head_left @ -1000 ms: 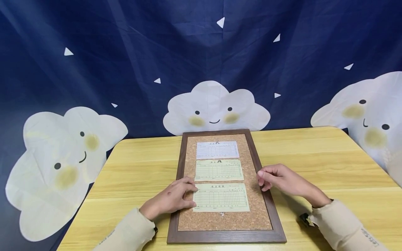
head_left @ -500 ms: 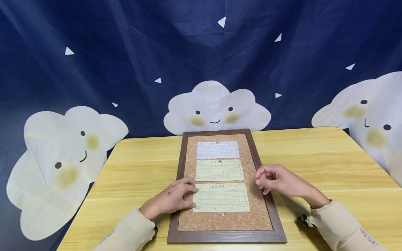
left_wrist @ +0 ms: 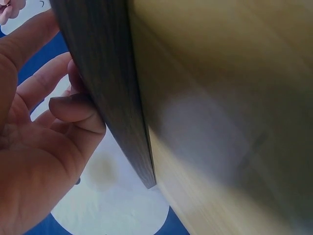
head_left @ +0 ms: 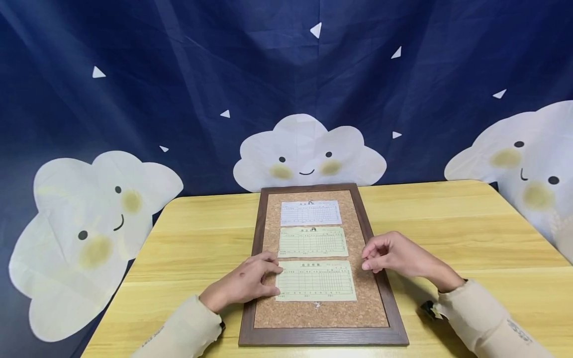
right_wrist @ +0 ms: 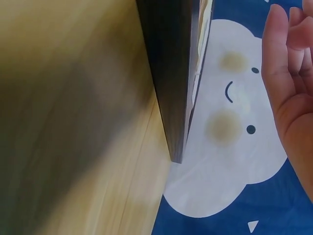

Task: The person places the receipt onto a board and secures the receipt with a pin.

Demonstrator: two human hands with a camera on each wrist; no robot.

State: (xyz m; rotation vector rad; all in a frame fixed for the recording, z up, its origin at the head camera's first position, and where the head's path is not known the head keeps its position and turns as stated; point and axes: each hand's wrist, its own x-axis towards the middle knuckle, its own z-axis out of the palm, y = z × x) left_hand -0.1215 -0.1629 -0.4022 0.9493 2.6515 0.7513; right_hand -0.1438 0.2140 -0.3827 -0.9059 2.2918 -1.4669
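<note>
A cork board in a dark brown frame lies on the table, bearing three printed paper slips. The bottom green slip has my left hand at its left edge, fingertips resting there with fingers loosely bent. My right hand hovers over the board's right side, thumb and fingertips close together; whether something tiny is between them cannot be seen. Above lie the middle green slip and the bluish-white slip, each with a small pin-like object at its top. A small clear object sits below the bottom slip.
The wooden table spreads to both sides of the board. Behind its far edge hangs a dark blue curtain with smiling white clouds and small white triangles.
My right hand has moved slightly left, inward over the cork, its fingertips now closer to the slips. The left hand and the paper slips have stayed put.
</note>
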